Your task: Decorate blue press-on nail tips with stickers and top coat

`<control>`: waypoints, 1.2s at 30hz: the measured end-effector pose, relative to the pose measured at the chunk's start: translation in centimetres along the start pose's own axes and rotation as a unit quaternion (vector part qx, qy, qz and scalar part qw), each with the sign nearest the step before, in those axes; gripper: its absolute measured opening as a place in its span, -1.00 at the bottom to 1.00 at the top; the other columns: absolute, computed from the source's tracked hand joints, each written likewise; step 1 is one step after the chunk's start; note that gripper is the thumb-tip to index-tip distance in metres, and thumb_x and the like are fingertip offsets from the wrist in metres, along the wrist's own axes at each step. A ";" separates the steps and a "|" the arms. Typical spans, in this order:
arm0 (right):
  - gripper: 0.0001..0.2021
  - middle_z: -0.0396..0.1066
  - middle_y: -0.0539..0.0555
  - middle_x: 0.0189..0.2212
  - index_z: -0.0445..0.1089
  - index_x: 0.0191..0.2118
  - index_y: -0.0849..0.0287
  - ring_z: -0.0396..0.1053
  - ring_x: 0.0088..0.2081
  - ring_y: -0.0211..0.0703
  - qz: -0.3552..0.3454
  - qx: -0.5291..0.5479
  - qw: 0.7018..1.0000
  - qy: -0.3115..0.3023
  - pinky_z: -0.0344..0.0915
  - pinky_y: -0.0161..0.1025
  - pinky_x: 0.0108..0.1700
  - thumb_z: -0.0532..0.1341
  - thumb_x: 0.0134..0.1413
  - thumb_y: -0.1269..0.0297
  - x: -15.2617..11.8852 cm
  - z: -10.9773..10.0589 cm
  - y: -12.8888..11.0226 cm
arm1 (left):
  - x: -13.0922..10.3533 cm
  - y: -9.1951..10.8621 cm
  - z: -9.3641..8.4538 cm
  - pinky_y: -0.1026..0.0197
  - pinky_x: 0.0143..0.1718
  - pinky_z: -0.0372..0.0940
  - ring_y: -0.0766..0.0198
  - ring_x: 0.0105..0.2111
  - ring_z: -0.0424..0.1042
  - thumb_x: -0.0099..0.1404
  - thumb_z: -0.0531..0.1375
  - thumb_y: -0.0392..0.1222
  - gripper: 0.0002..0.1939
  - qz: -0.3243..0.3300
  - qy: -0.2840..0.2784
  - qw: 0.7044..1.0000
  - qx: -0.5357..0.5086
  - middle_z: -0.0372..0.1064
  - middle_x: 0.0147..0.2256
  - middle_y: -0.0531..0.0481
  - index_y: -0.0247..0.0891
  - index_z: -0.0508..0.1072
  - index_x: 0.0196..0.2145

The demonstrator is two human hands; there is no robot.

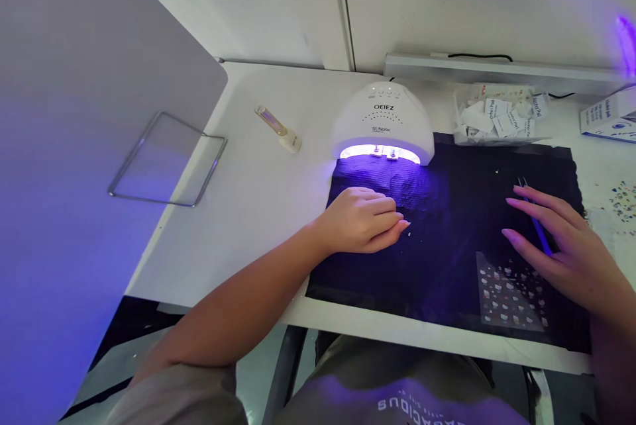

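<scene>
My left hand rests closed on the black mat, fingers curled in with nothing showing between them; its palm side is hidden. Just beyond it stands a white nail lamp, lit violet inside. Two small holders with tiny pieces on top stand in the lamp's mouth. My right hand is at the mat's right side, fingers spread and apart. Blue tweezers lie beneath it, points facing away from me, partly covered by the fingers. A clear sticker sheet with small printed figures lies beside this hand.
Left of the lamp lies a polish bottle. A clear box of alcohol pad packets and a white carton stand at the back right. Tiny decorations are scattered at far right. A grey partition with a metal frame borders the left.
</scene>
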State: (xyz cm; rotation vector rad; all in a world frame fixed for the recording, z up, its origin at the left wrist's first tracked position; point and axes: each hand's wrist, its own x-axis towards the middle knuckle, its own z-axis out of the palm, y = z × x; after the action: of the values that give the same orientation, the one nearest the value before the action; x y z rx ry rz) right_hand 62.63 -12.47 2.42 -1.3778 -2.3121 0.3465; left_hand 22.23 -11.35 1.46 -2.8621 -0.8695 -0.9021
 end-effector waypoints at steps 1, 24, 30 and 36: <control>-0.44 0.50 0.10 0.47 0.39 0.51 -0.39 0.53 0.45 0.36 -0.001 -0.001 1.000 0.000 0.51 0.54 0.48 0.35 0.50 0.01 0.0 0.0 0.0 | 0.0 0.0 0.0 0.12 -0.46 0.29 0.33 -0.52 0.39 0.73 0.12 -0.21 -0.55 0.001 0.005 1.000 -0.002 0.43 -0.49 0.09 -0.18 0.55 -0.38; -0.52 0.48 0.29 0.47 0.43 0.47 0.00 0.52 0.46 0.30 -0.092 -0.004 0.996 0.013 0.55 0.42 0.47 0.31 0.57 0.14 -0.2 0.7 -0.1 | 1.8 -9.1 -1.4 -0.24 0.50 0.32 -0.11 0.40 0.47 0.71 0.18 0.17 -0.56 -0.274 0.149 0.948 0.060 0.52 0.35 -0.23 -0.07 0.57 0.33; -0.48 0.50 0.33 0.43 0.39 0.50 0.05 0.54 0.42 0.32 -0.141 -0.019 0.989 0.030 0.59 0.42 0.42 0.33 0.54 0.26 -0.1 0.5 -0.4 | 3.5 -10.6 -2.8 -0.26 0.50 0.26 -0.15 0.41 0.45 0.68 0.20 0.21 -0.54 -0.292 0.049 0.950 0.099 0.57 0.35 -0.18 -0.03 0.62 0.31; -0.49 0.52 0.35 0.39 0.43 0.45 0.12 0.53 0.42 0.34 -0.173 -0.020 0.984 0.023 0.58 0.37 0.40 0.37 0.49 0.33 0.0 0.1 -0.8 | 4.2 -10.6 -3.6 -0.16 0.33 0.41 -0.08 0.20 0.61 0.68 0.19 0.19 -0.51 -0.312 -0.011 0.948 0.060 0.65 0.23 -0.20 -0.15 0.65 0.29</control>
State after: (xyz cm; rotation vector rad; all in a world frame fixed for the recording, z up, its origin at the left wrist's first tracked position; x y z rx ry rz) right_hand 61.98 -12.82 2.71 -0.9625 -2.4722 0.1601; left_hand 17.71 -0.88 5.12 -2.5111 -1.8175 -0.8005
